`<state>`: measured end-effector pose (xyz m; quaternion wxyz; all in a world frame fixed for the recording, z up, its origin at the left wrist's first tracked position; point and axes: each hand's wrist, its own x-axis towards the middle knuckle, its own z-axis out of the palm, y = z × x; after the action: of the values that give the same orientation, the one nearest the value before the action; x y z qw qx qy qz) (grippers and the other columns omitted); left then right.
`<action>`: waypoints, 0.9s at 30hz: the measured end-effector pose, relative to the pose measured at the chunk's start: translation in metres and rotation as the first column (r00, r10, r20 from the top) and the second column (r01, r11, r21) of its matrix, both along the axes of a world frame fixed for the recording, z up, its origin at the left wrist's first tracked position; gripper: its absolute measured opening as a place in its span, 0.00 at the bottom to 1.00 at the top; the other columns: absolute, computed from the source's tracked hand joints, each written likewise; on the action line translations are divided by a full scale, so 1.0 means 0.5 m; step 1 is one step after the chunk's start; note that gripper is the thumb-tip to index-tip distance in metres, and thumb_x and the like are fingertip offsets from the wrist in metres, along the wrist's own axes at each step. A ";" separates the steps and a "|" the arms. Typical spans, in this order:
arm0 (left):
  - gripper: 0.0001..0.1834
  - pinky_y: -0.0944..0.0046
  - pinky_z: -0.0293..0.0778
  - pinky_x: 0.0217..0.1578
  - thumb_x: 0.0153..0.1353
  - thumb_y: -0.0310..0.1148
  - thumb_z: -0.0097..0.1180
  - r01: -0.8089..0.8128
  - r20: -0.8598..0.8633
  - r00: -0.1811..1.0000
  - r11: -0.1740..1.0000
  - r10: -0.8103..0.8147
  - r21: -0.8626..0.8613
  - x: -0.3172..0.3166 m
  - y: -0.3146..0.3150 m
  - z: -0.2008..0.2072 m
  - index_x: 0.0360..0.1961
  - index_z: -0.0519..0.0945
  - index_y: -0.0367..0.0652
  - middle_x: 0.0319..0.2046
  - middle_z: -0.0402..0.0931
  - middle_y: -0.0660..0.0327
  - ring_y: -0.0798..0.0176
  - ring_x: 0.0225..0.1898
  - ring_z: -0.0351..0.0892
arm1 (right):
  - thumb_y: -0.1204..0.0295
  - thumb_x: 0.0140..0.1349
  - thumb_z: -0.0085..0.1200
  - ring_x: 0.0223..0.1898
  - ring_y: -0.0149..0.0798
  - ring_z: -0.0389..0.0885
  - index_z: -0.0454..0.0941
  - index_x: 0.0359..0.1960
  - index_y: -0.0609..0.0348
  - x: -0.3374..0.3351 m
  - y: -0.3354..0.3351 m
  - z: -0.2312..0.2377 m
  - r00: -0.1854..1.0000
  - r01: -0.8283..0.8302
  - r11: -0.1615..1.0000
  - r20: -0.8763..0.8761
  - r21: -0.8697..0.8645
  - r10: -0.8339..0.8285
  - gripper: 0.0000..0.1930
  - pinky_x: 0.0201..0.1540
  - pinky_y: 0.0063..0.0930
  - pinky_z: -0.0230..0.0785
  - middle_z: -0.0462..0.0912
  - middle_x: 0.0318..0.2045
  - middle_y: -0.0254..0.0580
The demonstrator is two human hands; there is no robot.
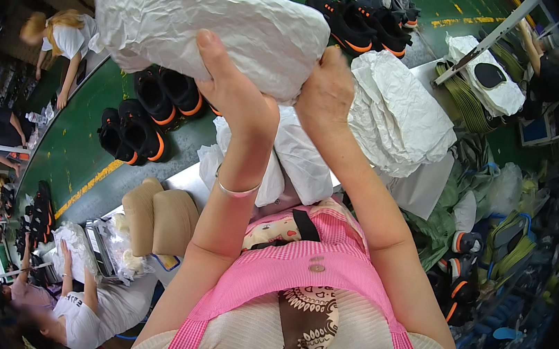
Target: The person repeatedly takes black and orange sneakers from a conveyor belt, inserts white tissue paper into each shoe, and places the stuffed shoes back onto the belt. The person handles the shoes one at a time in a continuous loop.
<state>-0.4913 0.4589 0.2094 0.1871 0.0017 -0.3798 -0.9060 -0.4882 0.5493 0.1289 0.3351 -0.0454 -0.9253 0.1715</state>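
Note:
Both my hands hold up a long bundle in crumpled white paper, rounded at its left end, with its contents hidden. My left hand supports it from below, thumb pressed on the near face and the other fingers out of sight behind. At the right end, my right hand is closed on the paper edge. Just right of that hand lies a stack of crumpled white paper sheets. Below my wrists, more white paper-wrapped pieces rest close to my pink apron.
Black shoes with orange soles stand on the green conveyor belt, with more black shoes beyond. Tan padded forms sit at left. A metal post rises at right, near plastic bags. Co-workers work at left.

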 end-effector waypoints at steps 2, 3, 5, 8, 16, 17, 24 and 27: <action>0.16 0.69 0.71 0.45 0.69 0.34 0.51 -0.167 -0.110 0.983 0.972 0.150 -0.163 0.014 0.020 -0.020 0.52 0.73 0.34 0.45 0.76 0.63 0.72 0.45 0.74 | 0.80 0.53 0.54 0.41 0.55 0.79 0.75 0.43 0.67 0.018 0.005 -0.009 0.960 -0.244 0.876 0.022 -0.415 0.278 0.14 0.44 0.38 0.70 0.79 0.39 0.51; 0.19 0.68 0.72 0.47 0.69 0.36 0.51 -0.196 -0.153 0.975 0.944 0.159 -0.266 0.021 0.016 -0.041 0.55 0.70 0.36 0.48 0.74 0.62 0.70 0.47 0.73 | 0.81 0.55 0.52 0.44 0.56 0.79 0.75 0.43 0.67 0.026 0.008 -0.010 0.910 -0.339 0.727 -0.012 -0.597 0.415 0.13 0.47 0.38 0.70 0.79 0.40 0.52; 0.22 0.66 0.72 0.49 0.69 0.39 0.52 -0.222 -0.205 0.967 0.885 0.148 -0.408 0.035 0.005 -0.073 0.58 0.67 0.38 0.52 0.72 0.60 0.68 0.50 0.73 | 0.80 0.58 0.49 0.49 0.51 0.79 0.74 0.48 0.68 0.042 0.046 -0.011 0.790 -0.274 0.519 0.118 -0.810 0.601 0.15 0.54 0.34 0.69 0.81 0.46 0.50; 0.22 0.67 0.71 0.48 0.69 0.39 0.52 -0.152 -0.164 0.982 0.893 0.089 -0.423 0.050 -0.013 -0.091 0.58 0.67 0.38 0.52 0.72 0.61 0.69 0.49 0.73 | 0.77 0.60 0.49 0.52 0.45 0.77 0.72 0.55 0.67 0.070 0.102 -0.027 0.546 -0.124 -0.047 -0.108 -0.991 0.831 0.20 0.57 0.34 0.66 0.79 0.50 0.47; 0.15 0.67 0.71 0.48 0.68 0.32 0.51 -0.010 -0.255 0.945 0.760 -0.206 -0.649 0.072 -0.057 -0.143 0.54 0.71 0.41 0.50 0.73 0.61 0.69 0.46 0.74 | 0.44 0.67 0.43 0.62 0.43 0.68 0.67 0.63 0.55 0.068 0.088 -0.009 0.702 0.184 -0.902 -0.590 -0.390 0.398 0.32 0.65 0.45 0.59 0.73 0.60 0.40; 0.13 0.68 0.70 0.47 0.68 0.31 0.52 0.020 -0.222 0.953 0.775 -0.206 -0.632 0.071 -0.050 -0.138 0.52 0.73 0.40 0.48 0.74 0.62 0.70 0.44 0.74 | 0.45 0.67 0.43 0.61 0.42 0.70 0.69 0.62 0.54 0.069 0.079 -0.004 0.764 0.148 -0.915 -0.544 -0.375 0.347 0.31 0.64 0.43 0.61 0.74 0.59 0.39; 0.16 0.69 0.69 0.48 0.68 0.36 0.52 0.184 0.144 0.979 0.933 -0.145 -0.308 0.063 -0.049 -0.157 0.53 0.72 0.38 0.45 0.74 0.64 0.71 0.47 0.72 | 0.58 0.71 0.41 0.57 0.40 0.74 0.73 0.55 0.50 0.090 0.039 0.048 0.903 0.000 -0.912 -0.392 -0.410 0.176 0.18 0.60 0.38 0.66 0.79 0.53 0.36; 0.23 0.64 0.67 0.55 0.71 0.43 0.47 0.185 0.149 0.972 0.983 -0.181 -0.010 0.076 -0.019 -0.153 0.61 0.64 0.43 0.52 0.70 0.62 0.66 0.55 0.70 | 0.63 0.70 0.42 0.58 0.39 0.72 0.74 0.54 0.51 0.094 0.029 0.004 0.836 -0.233 -0.685 -0.502 -0.691 0.222 0.15 0.62 0.36 0.63 0.78 0.52 0.38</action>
<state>-0.4532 0.4494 0.1331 0.0743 0.0314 -0.4020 -0.9121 -0.4409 0.5637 0.1309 0.0471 -0.0448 -0.2298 0.9711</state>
